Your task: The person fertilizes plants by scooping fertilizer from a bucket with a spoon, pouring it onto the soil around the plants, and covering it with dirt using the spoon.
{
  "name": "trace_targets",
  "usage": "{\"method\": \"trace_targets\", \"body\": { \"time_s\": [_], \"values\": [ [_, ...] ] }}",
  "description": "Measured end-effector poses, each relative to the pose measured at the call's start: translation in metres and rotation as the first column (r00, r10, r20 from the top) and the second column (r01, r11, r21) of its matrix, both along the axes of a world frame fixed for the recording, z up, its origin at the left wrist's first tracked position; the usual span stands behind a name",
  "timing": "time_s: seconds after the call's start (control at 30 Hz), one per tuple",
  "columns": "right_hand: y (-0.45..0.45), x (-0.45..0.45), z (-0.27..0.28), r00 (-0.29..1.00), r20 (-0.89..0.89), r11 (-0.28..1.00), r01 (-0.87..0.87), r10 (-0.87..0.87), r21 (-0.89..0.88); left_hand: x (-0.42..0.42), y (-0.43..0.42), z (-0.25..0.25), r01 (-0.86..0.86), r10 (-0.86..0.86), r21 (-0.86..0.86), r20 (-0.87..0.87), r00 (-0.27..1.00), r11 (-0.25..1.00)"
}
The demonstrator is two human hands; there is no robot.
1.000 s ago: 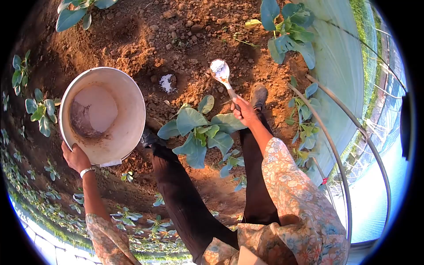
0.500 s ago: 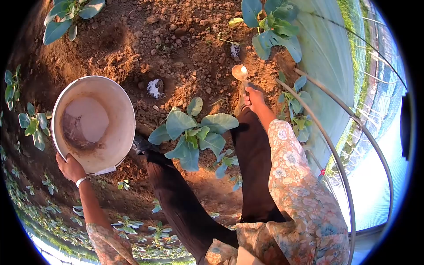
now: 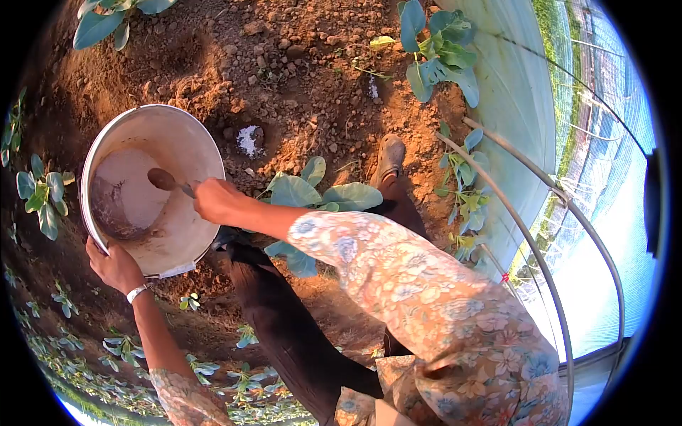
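Note:
My left hand [image 3: 116, 268] grips the near rim of a white bucket [image 3: 202, 160], which is tilted so its inside faces me. White granular material [image 3: 145, 195] lies at the bottom, with a darker patch on its left. My right hand [image 3: 219, 201] is closed around the handle of a spoon [image 3: 162, 179] and reaches over the bucket's right rim. The spoon's bowl is inside the bucket, above the white material; whether it touches cannot be made out. Just right of the bucket grows a leafy green plant [image 3: 295, 193], partly covered by my right forearm.
A small white heap [image 3: 249, 140] lies on the brown soil right of the bucket. More leafy plants [image 3: 444, 53] grow around. Bent hoop poles [image 3: 529, 238] and plastic sheeting [image 3: 522, 106] border the right side. My shoe [image 3: 389, 155] rests on the soil.
My right hand has swung left with the spoon, from above the soil near my foot to inside the bucket. My left hand still grips the rim, and the bucket has shifted slightly.

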State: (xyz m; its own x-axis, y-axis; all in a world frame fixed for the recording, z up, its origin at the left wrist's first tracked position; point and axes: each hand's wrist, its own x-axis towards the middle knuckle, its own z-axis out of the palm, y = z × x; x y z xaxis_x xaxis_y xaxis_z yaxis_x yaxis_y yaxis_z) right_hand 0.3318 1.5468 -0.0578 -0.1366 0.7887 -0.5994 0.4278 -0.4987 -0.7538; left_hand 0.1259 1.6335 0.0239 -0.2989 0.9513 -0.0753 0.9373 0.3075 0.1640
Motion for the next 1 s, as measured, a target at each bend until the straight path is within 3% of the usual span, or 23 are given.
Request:
{"method": "trace_targets", "body": {
  "time_s": [0.07, 0.17, 0.27, 0.37, 0.47, 0.57, 0.67, 0.8, 0.93, 1.0],
  "values": [
    [0.031, -0.052, -0.059, 0.959, 0.271, 0.990, -0.112, 0.086, 0.083, 0.005, -0.003, -0.002, 0.017, -0.017, 0.008, 0.009, 1.000, 1.000],
    [0.047, -0.091, -0.094, 0.938, 0.347, 0.993, -0.034, -0.007, 0.111, 0.017, -0.005, -0.001, 0.033, -0.035, 0.021, 0.059, 0.998, 0.999],
    [0.041, -0.119, -0.113, 0.966, 0.244, 0.995, -0.096, 0.091, 0.008, 0.021, -0.007, -0.004, 0.043, -0.047, 0.044, 0.094, 0.994, 0.998],
    [0.015, -0.127, -0.143, 0.994, 0.099, 0.999, 0.046, -0.048, 0.024, 0.024, -0.007, -0.006, 0.024, -0.028, 0.042, 0.092, 0.995, 0.999],
    [0.001, -0.080, -0.101, 0.997, -0.067, 0.993, 0.040, -0.033, 0.114, 0.023, -0.006, -0.005, 0.047, -0.051, 0.040, 0.095, 0.994, 0.998],
    [-0.015, -0.050, -0.079, 0.988, -0.150, 0.999, 0.042, -0.038, 0.018, 0.023, -0.004, -0.005, 0.071, -0.073, 0.034, 0.087, 0.993, 0.997],
    [-0.037, -0.010, -0.042, 0.972, -0.191, 0.985, 0.155, -0.139, 0.070, 0.024, -0.007, -0.009, 0.079, -0.082, 0.048, 0.063, 0.995, 0.996],
    [-0.062, 0.066, 0.012, 0.876, -0.370, 0.926, 0.186, -0.308, -0.329, 0.023, -0.006, -0.009, 0.042, -0.043, 0.043, 0.009, 0.999, 0.998],
    [-0.121, 0.132, 0.028, 0.690, -0.467, 0.806, 0.301, -0.553, -0.510, 0.012, 0.002, -0.011, 0.049, -0.048, 0.011, -0.046, 0.998, 0.999],
    [-0.154, 0.163, 0.031, 0.646, -0.416, 0.739, 0.370, -0.640, -0.563, 0.006, 0.005, -0.013, 0.012, -0.010, 0.017, -0.078, 0.997, 1.000]
  ]
}}
